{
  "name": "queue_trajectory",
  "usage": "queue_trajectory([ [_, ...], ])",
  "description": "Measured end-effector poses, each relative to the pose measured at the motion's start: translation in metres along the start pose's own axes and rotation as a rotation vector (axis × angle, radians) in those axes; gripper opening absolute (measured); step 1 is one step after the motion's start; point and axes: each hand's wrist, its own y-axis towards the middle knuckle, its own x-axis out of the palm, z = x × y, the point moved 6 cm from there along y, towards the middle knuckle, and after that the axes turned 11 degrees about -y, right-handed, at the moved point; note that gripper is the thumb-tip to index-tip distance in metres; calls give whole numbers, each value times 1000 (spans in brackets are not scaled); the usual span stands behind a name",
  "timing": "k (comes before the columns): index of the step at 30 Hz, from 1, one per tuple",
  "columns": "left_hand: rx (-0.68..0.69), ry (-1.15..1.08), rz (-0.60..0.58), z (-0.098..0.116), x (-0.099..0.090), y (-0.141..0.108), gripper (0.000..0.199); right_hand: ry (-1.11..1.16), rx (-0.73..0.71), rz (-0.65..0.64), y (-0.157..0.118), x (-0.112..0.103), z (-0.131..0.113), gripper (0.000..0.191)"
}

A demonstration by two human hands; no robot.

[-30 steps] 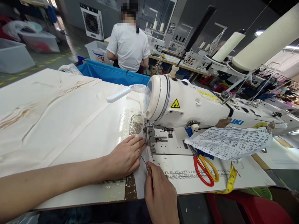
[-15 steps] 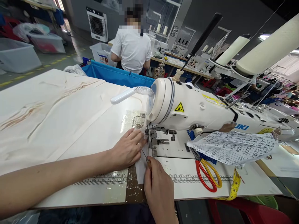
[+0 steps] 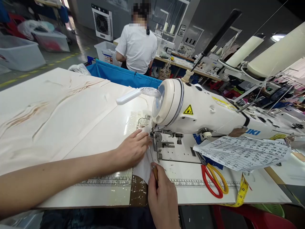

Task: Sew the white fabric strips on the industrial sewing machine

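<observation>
A white sewing machine [image 3: 202, 108] stands over the table, its needle area just beyond my left hand [image 3: 133, 149]. That hand's fingers are pressed together on the edge of white fabric [image 3: 142, 168], close to the presser foot. My right hand [image 3: 163, 194] is closed round the wooden handle of a thin awl [image 3: 155, 171]. The awl's metal shaft points up toward the left fingertips and the machine foot. A large spread of white fabric [image 3: 71, 111] covers the left part of the table.
Red and yellow scissors [image 3: 212, 181], a yellow tape measure [image 3: 241, 192] and a written paper sheet [image 3: 243, 152] lie right of the machine foot. Behind the table are a blue cloth bin [image 3: 124, 74] and a seated person [image 3: 137, 47] facing away.
My left hand has moved slightly toward the machine foot. The awl stands more upright, with more of its handle showing. The fabric edge beneath the hands has shifted. The whole view has moved slightly.
</observation>
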Motion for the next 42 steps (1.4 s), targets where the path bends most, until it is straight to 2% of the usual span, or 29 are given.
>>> queue_trajectory([
  [6, 10, -27, -5, 15, 4, -5, 37, 79, 21, -24, -9, 2, 10, 36],
  [10, 14, 11, -30, 13, 4, -5, 39, 222, 210, -50, -22, 8, 39, 33],
  [14, 0, -16, -55, 14, 1, -4, 40, 322, 387, -82, -29, 12, 61, 40],
  [18, -10, -45, -35, 16, 1, -4, 40, 452, 530, -101, -28, 12, 63, 44],
  [21, -1, -25, -64, 17, 3, -5, 39, 524, 611, -98, -27, 9, 59, 48],
  [27, -6, -19, -132, 18, 4, -6, 42, 559, 666, -127, -28, 9, 57, 53],
  [33, 0, -30, -60, 20, 1, -6, 40, 557, 662, -124, -29, 10, 58, 54],
  [42, 9, -42, -29, 20, 4, -8, 40, 542, 630, -95, -27, 8, 59, 51],
])
